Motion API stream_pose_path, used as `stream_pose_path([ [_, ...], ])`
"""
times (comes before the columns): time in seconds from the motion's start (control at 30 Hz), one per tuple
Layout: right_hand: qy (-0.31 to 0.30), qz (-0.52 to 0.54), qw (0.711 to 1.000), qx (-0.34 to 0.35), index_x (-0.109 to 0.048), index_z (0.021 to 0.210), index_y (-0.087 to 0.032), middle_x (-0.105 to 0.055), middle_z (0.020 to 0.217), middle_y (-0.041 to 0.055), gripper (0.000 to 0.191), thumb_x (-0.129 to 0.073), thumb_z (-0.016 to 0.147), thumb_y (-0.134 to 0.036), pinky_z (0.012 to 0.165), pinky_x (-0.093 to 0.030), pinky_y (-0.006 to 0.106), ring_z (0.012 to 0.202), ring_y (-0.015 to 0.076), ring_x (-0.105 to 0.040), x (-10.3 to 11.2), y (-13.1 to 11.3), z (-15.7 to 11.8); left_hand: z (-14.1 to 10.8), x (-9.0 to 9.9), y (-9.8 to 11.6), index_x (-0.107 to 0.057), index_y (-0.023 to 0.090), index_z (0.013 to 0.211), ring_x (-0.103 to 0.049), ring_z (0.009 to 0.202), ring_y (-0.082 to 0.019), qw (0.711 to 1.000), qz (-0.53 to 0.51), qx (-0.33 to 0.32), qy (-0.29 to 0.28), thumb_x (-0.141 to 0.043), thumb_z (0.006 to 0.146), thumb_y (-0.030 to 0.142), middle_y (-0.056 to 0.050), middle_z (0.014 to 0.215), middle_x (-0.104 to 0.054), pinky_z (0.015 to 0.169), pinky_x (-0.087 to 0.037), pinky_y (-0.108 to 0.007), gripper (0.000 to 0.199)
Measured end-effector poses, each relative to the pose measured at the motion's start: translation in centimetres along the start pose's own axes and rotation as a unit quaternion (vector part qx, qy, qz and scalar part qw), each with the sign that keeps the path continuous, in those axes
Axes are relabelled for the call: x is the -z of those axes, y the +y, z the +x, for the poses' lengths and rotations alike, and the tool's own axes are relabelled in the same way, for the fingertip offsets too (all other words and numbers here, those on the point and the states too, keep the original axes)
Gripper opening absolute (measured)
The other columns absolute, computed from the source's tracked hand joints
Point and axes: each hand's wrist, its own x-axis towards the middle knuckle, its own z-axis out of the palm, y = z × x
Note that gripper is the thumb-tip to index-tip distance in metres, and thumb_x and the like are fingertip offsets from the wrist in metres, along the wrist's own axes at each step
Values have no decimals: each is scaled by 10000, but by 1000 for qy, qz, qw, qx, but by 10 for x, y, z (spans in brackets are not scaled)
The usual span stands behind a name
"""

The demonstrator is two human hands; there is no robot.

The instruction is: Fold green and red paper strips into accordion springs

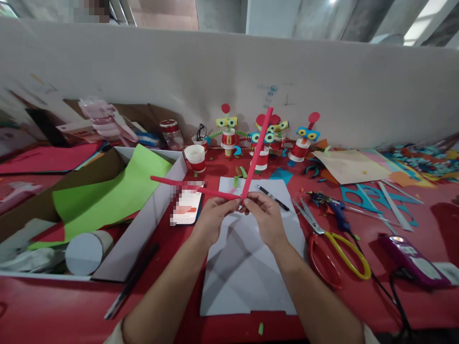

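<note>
Both hands meet above a white sheet of paper [247, 267] on the red table [358, 306]. The left hand [214, 214] pinches with closed fingers the end of a red paper strip [190, 187] that runs out leftward, over a phone [185, 207]. The right hand [266, 213] pinches, fingers likewise closed, the end of a second red paper strip [257, 150] that rises up and slightly right from the joint where the two strips cross, just between the fingertips. This upright strip partly hides a row of paper-cup figures [265, 138] with coiled arms standing along the wall. A black pen [273, 198] lies on the sheet just beyond the right hand. Right of the sheet lie scissors [333, 248] with red and yellow handles, then a blue glue gun [335, 210] and a purple device [412, 260]. To the left, an open white box [143, 224] holds green paper [111, 196] and a white roll [86, 251]; a red-banded cup [195, 158] stands at its far corner.
</note>
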Motion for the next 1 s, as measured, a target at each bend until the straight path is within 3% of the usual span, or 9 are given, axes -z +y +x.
stream_pose_path([
  [0.13, 34, -66, 997, 15, -672, 751, -193, -671, 625, -11, 87, -657, 743, -279, 591, -490, 267, 600, 145, -627, -3, 0, -2, -2, 2, -1, -715, 161, 736, -595, 727, -166, 999, 34, -17, -16, -721, 690, 316, -39, 715, -685, 757, -445, -310, 162],
  [0.27, 23, -74, 997, 7, -649, 773, -192, -678, 684, -9, 109, -662, 745, -297, 609, -510, 275, 602, 143, -643, -5, 5, -6, -2, 5, 4, -665, 178, 742, -575, 715, -156, 998, 41, -50, 6, -737, 655, 289, -6, 712, -655, 716, -437, -290, 158],
  [0.43, 26, -107, 994, 7, -652, 767, -180, -674, 698, 1, 108, -667, 733, -281, 623, -507, 277, 643, 149, -638, -9, 10, -10, 0, 13, 12, -633, 170, 658, -546, 630, -144, 994, 85, -51, -39, -700, 664, 264, -3, 648, -625, 631, -410, -277, 116],
  [0.63, 33, -19, 998, -48, -664, 743, -181, -673, 654, -5, 126, -688, 708, -299, 543, -459, 252, 576, 126, -606, -12, 15, -9, -2, 17, 15, -647, 159, 611, -544, 614, -142, 991, 123, -54, -11, -725, 644, 263, -12, 611, -622, 617, -400, -282, 134],
  [0.83, 80, 58, 991, -85, -653, 680, -181, -664, 620, -15, 149, -732, 644, -301, 558, -438, 247, 562, 109, -576, -14, 11, -6, -2, 14, 9, -746, 157, 753, -616, 753, -191, 998, 50, -38, 5, -777, 583, 259, -66, 775, -724, 773, -450, -343, 200],
  [1.0, 80, 74, 990, -94, -668, 674, -188, -671, 636, -21, 138, -747, 624, -289, 578, -425, 245, 573, 100, -566, -13, 9, -6, -3, 12, 8, -759, 169, 740, -634, 808, -215, 997, 56, -43, 10, -779, 595, 279, -71, 783, -737, 833, -449, -365, 183],
])
